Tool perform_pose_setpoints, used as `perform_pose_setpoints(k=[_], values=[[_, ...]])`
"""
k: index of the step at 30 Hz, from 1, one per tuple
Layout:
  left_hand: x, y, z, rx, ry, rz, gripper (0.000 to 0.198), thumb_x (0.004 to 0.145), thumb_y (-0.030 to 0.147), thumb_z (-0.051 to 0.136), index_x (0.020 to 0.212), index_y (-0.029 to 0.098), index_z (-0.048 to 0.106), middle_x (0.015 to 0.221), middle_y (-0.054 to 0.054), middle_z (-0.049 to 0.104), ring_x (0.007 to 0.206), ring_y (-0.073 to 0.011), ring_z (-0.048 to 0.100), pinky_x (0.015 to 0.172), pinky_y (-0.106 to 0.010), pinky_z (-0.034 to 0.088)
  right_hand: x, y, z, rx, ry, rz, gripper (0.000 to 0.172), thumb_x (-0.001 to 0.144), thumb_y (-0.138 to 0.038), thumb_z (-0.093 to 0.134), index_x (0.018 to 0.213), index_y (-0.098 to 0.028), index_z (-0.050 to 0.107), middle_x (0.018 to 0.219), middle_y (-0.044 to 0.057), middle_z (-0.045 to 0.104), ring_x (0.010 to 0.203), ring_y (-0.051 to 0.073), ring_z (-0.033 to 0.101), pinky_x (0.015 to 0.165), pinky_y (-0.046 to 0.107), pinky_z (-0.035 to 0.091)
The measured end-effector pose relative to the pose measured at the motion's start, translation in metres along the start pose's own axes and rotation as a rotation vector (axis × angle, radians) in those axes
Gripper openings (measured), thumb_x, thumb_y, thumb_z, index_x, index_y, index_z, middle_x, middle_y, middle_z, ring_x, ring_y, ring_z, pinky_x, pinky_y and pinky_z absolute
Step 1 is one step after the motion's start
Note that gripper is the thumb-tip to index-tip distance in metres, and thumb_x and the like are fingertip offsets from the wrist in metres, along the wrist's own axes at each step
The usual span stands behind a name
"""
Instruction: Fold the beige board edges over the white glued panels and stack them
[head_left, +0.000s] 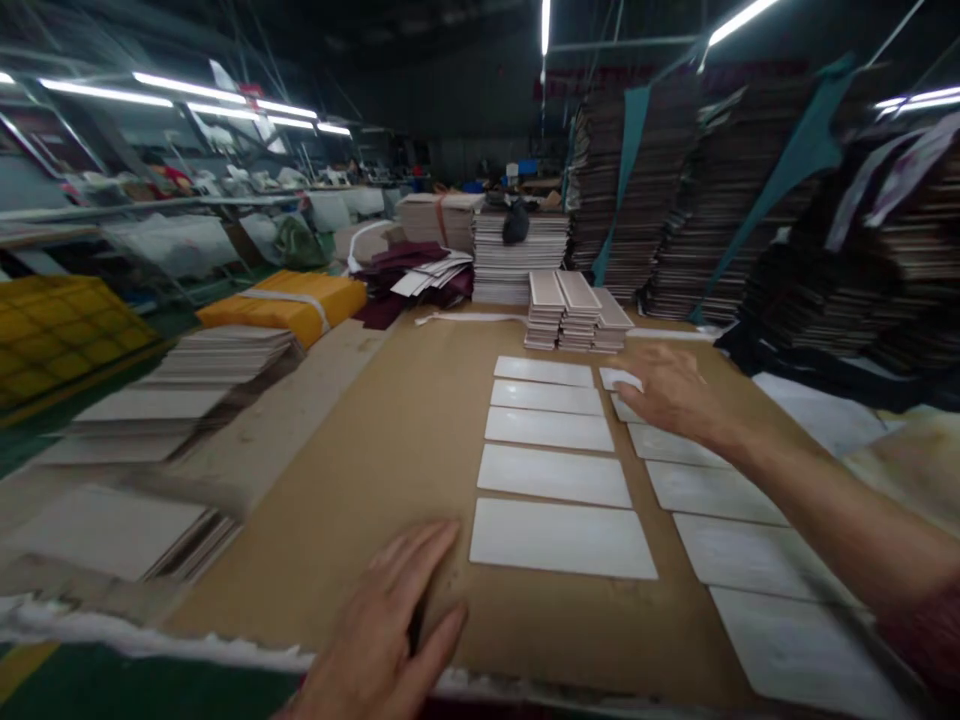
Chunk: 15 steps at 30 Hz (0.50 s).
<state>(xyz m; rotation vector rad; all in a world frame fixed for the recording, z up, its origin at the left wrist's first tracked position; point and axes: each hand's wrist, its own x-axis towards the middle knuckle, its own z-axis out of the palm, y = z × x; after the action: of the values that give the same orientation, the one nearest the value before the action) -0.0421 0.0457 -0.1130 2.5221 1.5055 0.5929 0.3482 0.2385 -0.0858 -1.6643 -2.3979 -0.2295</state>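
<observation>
This is a factory workshop — fluorescent tubes (189, 88) hang in rows overhead, and tall stacks of sheet material (667, 175) rise near a worktable (360, 450)

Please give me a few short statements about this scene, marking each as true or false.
1. The left column of white panels has five pieces. True.
2. The left hand holds a white panel. False: no panel shows in it; its fingers are spread over the brown surface.
3. The right hand is at the far end of the right column. True.
4. The strapped yellow bundle stands right of both columns. False: it lies to their left.
</observation>
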Motion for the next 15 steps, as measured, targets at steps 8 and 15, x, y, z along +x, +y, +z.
perform_pose_setpoints(k=[8, 15], values=[[0.014, 0.013, -0.003, -0.058, -0.075, -0.017, 0.057, 0.091, 0.033, 0.056, 0.144, 0.021, 0.038, 0.138, -0.013, 0.056, 0.126, -0.0313, 0.054, 0.105, -0.053, 0.048, -0.157, -0.084, -0.036, 0.217, 0.02, -0.153, 0.032, 0.096, -0.022, 0.044, 0.126, -0.019, 0.057, 0.115, 0.011, 0.068, 0.113, 0.027, 0.057, 0.096, 0.046, 0.043], [0.027, 0.021, -0.002, -0.179, -0.106, -0.009, 0.055, 0.089, 0.025, 0.053, 0.141, 0.02, 0.039, 0.136, -0.014, 0.055, 0.127, -0.0316, 0.05, 0.108, -0.056, 0.042, -0.185, -0.099, -0.017, 0.141, 0.132, -0.086, 0.035, 0.095, -0.021, 0.041, 0.126, -0.015, 0.055, 0.114, 0.014, 0.068, 0.11, 0.03, 0.06, 0.088, 0.045, 0.05]])
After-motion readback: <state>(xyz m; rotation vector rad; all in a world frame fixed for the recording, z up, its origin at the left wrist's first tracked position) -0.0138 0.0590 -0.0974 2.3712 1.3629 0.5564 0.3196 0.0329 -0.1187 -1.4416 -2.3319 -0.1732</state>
